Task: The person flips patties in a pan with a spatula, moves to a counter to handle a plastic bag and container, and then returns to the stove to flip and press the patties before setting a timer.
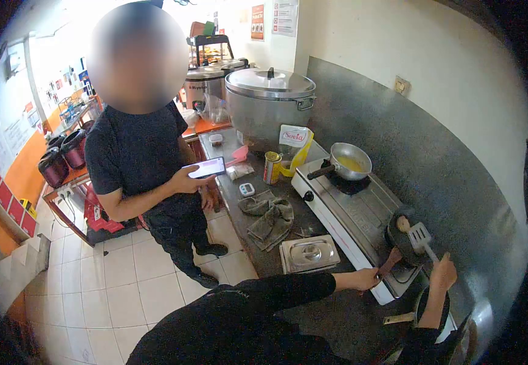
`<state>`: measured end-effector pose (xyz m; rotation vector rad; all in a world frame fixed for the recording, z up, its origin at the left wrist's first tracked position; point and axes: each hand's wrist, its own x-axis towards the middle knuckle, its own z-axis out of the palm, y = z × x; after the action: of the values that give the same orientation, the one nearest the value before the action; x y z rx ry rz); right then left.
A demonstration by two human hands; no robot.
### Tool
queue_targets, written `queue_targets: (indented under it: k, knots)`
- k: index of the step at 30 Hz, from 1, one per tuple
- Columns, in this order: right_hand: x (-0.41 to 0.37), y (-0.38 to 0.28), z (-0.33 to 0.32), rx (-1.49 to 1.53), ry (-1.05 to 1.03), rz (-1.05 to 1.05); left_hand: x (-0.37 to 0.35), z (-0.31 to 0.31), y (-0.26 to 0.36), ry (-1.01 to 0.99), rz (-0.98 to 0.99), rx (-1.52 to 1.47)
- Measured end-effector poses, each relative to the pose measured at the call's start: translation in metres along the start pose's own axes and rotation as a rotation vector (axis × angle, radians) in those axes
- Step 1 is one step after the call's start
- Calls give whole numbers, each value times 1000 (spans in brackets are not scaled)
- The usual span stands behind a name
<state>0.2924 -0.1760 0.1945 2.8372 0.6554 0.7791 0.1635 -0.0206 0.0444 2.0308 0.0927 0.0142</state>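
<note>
Gripping small pan [401,244] by its handle [389,262] in left hand [366,279], slotted spatula [420,235] in right hand [444,274]; probably light and stiff, best held at ends nearest hands.

Blk is worn on the near sleeve [300,291] & the co-worker's tee [131,143]. Slotted spatula [420,233] is coloured silvery wht; dk frying pan [406,244] is fitted w/ a reddish-brn handle [389,261]. Stove [361,207] is finished in silver, w/ wht front [337,238] & blk knob [308,196]. Silver saucepan [343,149] is filled in part w/ yel contents [353,163]. Pouch [294,139] is patterned wht/yel, w/ red lettering; tin [271,168] is mostly yel. Scoop [238,156] is tinted pink, cloth [270,220] grey-grn, desk [331,310] dk grey. Floor tiles [118,299] are cream, gridded w/ darker lines.
</note>
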Motion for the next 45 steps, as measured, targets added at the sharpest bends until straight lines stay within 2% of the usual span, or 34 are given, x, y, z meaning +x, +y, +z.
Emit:
queue_targets:
  k: [4,8,10,12,14,16,19,22,23,25,34,37,43,45]
  knots:
    - [-3,0,-8,2,26,1,-9,-4,12,10,-86,-140]
    - [0,3,2,2,43,-13,17,18,-26,141,27,-32]
    - [-3,5,4,19,81,-36,29,23,-38,130,39,-1]
    - [-5,1,-2,9,58,-22,34,29,-51,337,358,388]
    - [-5,0,-5,7,10,1,39,32,-57,324,347,339]
    - [-3,0,-3,10,-61,31,1,2,-3,91,3,-143]
    - [-4,2,0,12,-31,25,19,16,-25,129,-10,-151]
    - [-9,-4,-17,30,-70,52,29,22,-42,189,206,60]
    - [-10,-4,-15,29,-46,42,30,24,-43,158,101,-95]
    - [-10,-1,-7,25,4,22,4,11,-8,93,-109,-403]
    - [-14,5,0,34,41,23,18,16,-21,-5,-221,-676]
    - [-13,7,-1,50,-20,69,23,21,-26,0,-206,-812]
    - [-20,8,-15,38,-16,52,19,21,-20,4,-263,-790]
    - [-20,12,-13,40,36,13,30,18,-34,-143,278,-19]
